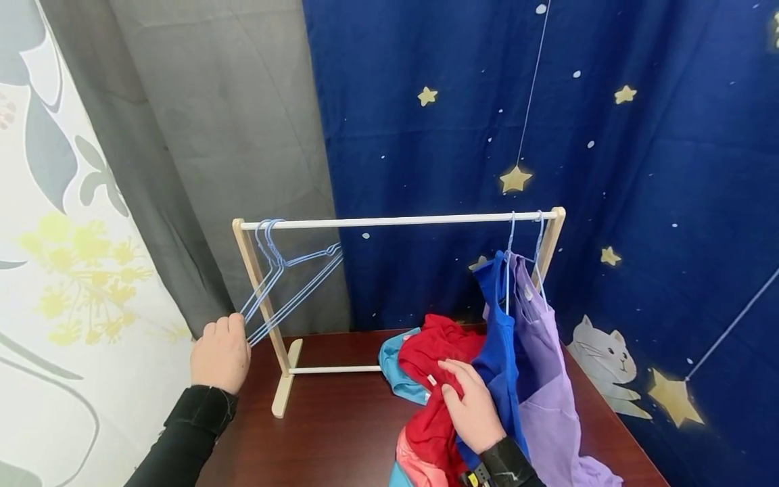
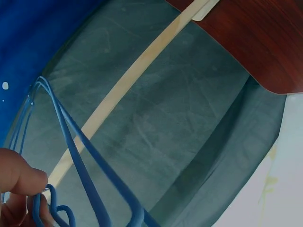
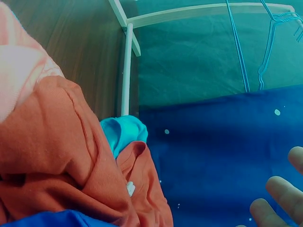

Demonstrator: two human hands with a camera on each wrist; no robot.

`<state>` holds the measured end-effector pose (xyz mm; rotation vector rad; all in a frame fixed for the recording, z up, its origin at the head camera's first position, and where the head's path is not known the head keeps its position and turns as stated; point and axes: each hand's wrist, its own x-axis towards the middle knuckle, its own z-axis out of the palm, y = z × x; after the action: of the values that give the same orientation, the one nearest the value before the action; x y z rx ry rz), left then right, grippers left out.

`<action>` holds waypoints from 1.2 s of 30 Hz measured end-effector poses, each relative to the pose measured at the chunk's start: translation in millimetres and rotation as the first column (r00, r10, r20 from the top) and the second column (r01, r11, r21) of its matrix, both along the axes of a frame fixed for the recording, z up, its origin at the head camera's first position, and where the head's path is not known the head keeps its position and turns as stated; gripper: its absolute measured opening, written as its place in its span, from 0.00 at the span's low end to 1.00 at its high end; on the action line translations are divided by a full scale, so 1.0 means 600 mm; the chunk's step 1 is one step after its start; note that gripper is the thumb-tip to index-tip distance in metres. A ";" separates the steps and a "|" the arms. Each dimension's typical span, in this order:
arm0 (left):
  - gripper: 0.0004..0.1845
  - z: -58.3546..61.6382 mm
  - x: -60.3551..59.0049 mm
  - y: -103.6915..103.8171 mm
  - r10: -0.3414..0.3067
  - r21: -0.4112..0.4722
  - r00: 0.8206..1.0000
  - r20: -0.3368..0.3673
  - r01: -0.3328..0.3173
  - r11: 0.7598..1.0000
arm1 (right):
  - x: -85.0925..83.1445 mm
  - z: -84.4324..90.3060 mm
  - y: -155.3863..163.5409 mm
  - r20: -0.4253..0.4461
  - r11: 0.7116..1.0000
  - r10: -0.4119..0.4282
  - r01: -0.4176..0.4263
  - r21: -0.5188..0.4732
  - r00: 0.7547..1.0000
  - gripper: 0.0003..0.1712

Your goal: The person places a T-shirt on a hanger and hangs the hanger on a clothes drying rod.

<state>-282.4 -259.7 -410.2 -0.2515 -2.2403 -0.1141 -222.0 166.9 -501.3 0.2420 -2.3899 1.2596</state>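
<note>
My left hand [image 1: 234, 335] pinches the lower corner of a few blue wire hangers [image 1: 286, 284] that hang at the left end of a small wooden rack's white rod [image 1: 395, 220]. The left wrist view shows the thumb [image 2: 21, 175] pressed on the hanger wires [image 2: 90, 175]. My right hand [image 1: 453, 382] rests with relaxed fingers on a red garment [image 1: 435, 352] heaped on the table. In the right wrist view the fingers [image 3: 279, 194] are spread beside the red cloth [image 3: 61, 156].
A blue shirt [image 1: 499, 325] and a purple shirt [image 1: 544, 352] hang on hangers at the rod's right end. Teal [image 1: 394, 368] and pink [image 1: 414, 460] garments lie under the red one. The dark wooden table [image 1: 341, 426] stands against grey and star-patterned blue curtains.
</note>
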 end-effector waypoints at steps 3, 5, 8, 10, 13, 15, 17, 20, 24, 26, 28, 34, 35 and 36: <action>0.12 0.007 0.006 0.005 -0.013 0.020 0.999 0.038 0.012 1.000 | 0.001 0.002 0.000 -0.011 1.000 -0.004 0.004 0.009 1.000 0.22; 0.11 0.013 0.012 0.013 -0.020 0.061 0.996 0.087 0.014 0.998 | 0.001 0.004 -0.001 -0.010 1.000 -0.003 0.003 0.009 1.000 0.21; 0.12 0.022 0.018 0.028 -0.036 0.127 0.985 0.171 0.014 0.992 | -0.001 0.005 -0.002 -0.002 1.000 -0.001 0.001 0.003 1.000 0.21; 0.15 0.025 0.021 0.036 -0.046 0.152 0.976 0.214 0.013 0.988 | -0.004 0.003 -0.002 0.004 1.000 0.002 -0.002 -0.001 1.000 0.21; 0.20 0.029 0.022 0.046 -0.062 0.153 0.964 0.259 0.023 0.988 | -0.007 0.000 -0.002 0.008 1.000 0.004 -0.004 -0.006 1.000 0.21; 0.20 0.032 0.021 0.051 -0.074 0.153 0.954 0.291 0.029 0.988 | -0.008 -0.002 -0.003 0.007 1.000 0.005 -0.005 -0.009 1.000 0.21; 0.17 0.036 0.020 0.056 -0.098 0.182 0.934 0.344 0.036 0.983 | -0.008 -0.003 -0.005 0.005 1.000 0.007 -0.007 -0.011 1.000 0.21; 0.10 0.044 0.020 0.063 -0.170 0.271 0.877 0.450 0.047 0.961 | -0.007 -0.004 -0.007 0.009 1.000 0.010 -0.010 -0.016 1.000 0.20; 0.06 0.049 0.023 0.078 -0.358 0.458 0.761 0.541 0.090 0.884 | -0.006 -0.005 -0.008 0.022 1.000 0.007 -0.006 -0.028 1.000 0.17; 0.07 0.048 0.025 0.086 -0.465 0.573 0.696 0.548 0.092 0.814 | -0.005 -0.005 -0.009 0.021 0.999 0.006 -0.005 -0.033 1.000 0.17; 0.09 0.047 0.026 0.092 -0.539 0.662 0.644 0.542 0.068 0.746 | -0.004 -0.004 -0.009 0.012 0.999 0.012 -0.012 -0.042 1.000 0.17; 0.10 0.047 0.028 0.095 -0.569 0.721 0.624 0.536 0.013 0.693 | -0.003 -0.002 -0.011 -0.009 0.998 0.024 -0.024 -0.054 1.000 0.18; 0.10 0.048 0.028 0.093 -0.560 0.711 0.631 0.536 0.019 0.702 | -0.004 -0.002 -0.012 -0.009 0.998 0.022 -0.023 -0.055 1.000 0.17; 0.10 0.049 0.029 0.092 -0.552 0.703 0.639 0.536 0.025 0.711 | -0.004 -0.001 -0.012 -0.009 0.998 0.020 -0.020 -0.057 1.000 0.17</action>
<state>-265.2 -204.7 -381.0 -0.2329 -2.7213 -1.3974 -224.3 159.8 -502.1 0.2540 -2.3461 1.3313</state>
